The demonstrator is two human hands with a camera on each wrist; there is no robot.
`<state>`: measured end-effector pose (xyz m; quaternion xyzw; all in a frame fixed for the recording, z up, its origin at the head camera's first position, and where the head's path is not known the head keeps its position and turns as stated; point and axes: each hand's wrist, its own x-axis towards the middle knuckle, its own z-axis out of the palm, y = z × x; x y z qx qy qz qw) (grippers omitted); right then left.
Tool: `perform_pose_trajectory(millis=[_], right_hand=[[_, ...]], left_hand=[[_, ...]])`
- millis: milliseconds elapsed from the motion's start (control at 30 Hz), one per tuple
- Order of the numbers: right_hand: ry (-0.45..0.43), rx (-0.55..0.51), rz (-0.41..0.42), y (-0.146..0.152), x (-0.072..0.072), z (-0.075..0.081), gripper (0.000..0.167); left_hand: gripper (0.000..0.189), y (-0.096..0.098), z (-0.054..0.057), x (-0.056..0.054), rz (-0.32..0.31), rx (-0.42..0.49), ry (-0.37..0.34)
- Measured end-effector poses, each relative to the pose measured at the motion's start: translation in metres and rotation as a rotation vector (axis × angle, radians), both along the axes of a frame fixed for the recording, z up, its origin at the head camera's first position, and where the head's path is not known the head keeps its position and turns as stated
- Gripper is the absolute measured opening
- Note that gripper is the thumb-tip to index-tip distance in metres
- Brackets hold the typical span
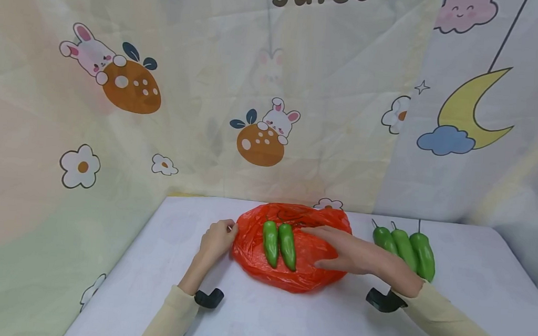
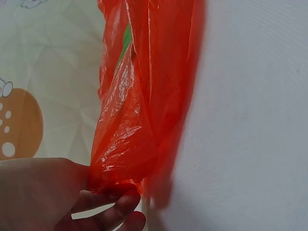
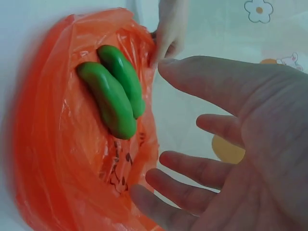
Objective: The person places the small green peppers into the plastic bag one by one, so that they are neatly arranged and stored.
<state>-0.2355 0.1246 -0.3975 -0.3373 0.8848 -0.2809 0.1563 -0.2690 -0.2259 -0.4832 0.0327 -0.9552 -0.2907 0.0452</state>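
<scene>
Red, thin, crinkled plastic is pinched at its left edge by the left hand (image 1: pixel 217 239), thumb against curled fingers. The right hand (image 1: pixel 354 254) hangs over the right side, fingers spread wide with nothing between them; I cannot tell whether it touches. That plastic is a translucent red bag (image 1: pixel 267 278) with dark print, lying at the middle of the tabletop's (image 1: pixel 252 325) far edge. Two long, glossy green peppers (image 1: pixel 271 244) lie side by side on it. Further out, three stemmed green peppers (image 1: pixel 405 248) rest together towards the far right corner, and a printed cloth backdrop (image 1: pixel 198 104) hangs behind.

The bag should prove light, limp and easily torn, best held by its rim; the peppers look firm but slick, best gripped round the thick middle.
</scene>
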Motion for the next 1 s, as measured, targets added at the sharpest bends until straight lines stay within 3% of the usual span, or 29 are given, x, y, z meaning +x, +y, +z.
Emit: perform_pose_trajectory(millis=[167, 600, 1000], right_hand=[[0.004, -0.01, -0.007, 0.009, 0.001, -0.002, 0.074], [-0.049, -0.025, -0.074, 0.033, 0.006, 0.012, 0.077], [-0.052, -0.014, -0.066, 0.061, 0.01, 0.011, 0.082]], left_hand=[[0.027, 0.001, 0.001, 0.0, -0.001, 0.002, -0.003], [0.027, 0.001, 0.0, 0.0, 0.001, 0.008, -0.006], [0.028, 0.001, 0.0, 0.001, 0.008, 0.011, -0.011]])
